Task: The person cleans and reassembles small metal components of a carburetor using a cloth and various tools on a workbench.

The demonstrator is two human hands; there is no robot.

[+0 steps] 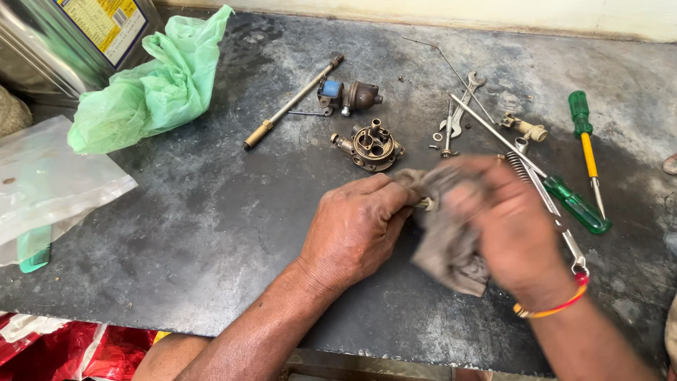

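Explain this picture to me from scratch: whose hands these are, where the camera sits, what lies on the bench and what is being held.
The camera sits on a person's head and looks down at their own two bare hands over a dark workbench. The left hand pinches a small metal part. The right hand, blurred, holds a grey rag against it. On the bench lie a brass valve body, a long rod, a spanner, two green-handled screwdrivers, a spring and a green plastic bag.

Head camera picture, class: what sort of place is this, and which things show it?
Probably a small repair workbench. A worn dark benchtop holds a dismantled brass mechanical part, green-handled screwdrivers and a spanner, while the left hand and right hand work a small part in a grey rag.
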